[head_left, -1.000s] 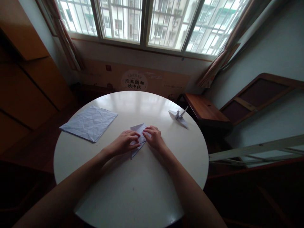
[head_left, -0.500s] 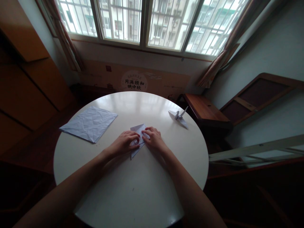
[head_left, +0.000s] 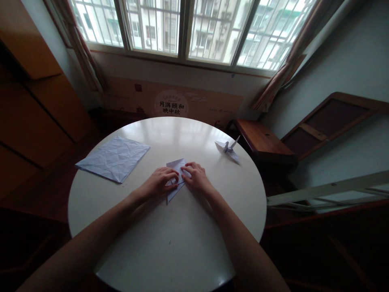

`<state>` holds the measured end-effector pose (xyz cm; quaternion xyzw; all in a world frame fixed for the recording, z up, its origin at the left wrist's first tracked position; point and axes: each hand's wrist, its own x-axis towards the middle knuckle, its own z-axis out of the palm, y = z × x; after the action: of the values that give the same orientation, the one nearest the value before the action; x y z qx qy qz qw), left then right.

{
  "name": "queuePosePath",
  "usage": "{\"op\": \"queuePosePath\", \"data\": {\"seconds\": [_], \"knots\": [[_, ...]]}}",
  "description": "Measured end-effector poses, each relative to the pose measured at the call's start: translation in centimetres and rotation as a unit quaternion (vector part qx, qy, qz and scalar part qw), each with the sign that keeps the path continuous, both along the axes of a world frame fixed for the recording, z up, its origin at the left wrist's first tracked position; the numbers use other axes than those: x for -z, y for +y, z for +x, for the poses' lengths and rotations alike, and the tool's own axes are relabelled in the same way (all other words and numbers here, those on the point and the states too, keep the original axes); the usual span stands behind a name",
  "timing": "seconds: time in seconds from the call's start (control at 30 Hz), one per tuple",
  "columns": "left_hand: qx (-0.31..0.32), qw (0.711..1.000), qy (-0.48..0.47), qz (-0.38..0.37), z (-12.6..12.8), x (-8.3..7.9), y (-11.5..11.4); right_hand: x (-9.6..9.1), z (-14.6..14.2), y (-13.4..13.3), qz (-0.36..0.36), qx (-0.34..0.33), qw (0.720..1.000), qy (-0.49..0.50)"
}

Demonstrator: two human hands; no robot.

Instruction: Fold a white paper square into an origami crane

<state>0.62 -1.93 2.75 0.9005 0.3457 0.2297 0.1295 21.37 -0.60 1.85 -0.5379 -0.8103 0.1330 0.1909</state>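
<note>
A small piece of folded white paper lies on the round white table, its creased flaps showing between my hands. My left hand grips its left side, thumb and fingers curled in on the paper. On the other side my right hand presses the paper's right part with bent fingers. Both sets of fingertips nearly meet over the middle, covering part of the folds.
A creased white paper sheet lies at the table's left. A folded paper crane stands at the right. Beyond the table are a wooden bench, a barred window and an orange cabinet.
Almost nothing differs. Both hands stay on the folded paper, with at most a slight shift of the fingers; the whole view has moved a touch.
</note>
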Motion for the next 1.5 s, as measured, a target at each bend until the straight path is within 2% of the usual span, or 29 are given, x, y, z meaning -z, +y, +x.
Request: {"op": "queuePosePath", "data": {"seconds": [0.83,1.5], "knots": [[0.011,1.000,-0.001,0.016,-0.16,0.61,0.31,0.48,0.11,0.27,0.002,-0.010,1.000,0.001],[0.010,1.000,0.004,0.013,-0.20,0.52,0.22,0.28,0.11,0.14,0.006,-0.011,1.000,0.004]]}}
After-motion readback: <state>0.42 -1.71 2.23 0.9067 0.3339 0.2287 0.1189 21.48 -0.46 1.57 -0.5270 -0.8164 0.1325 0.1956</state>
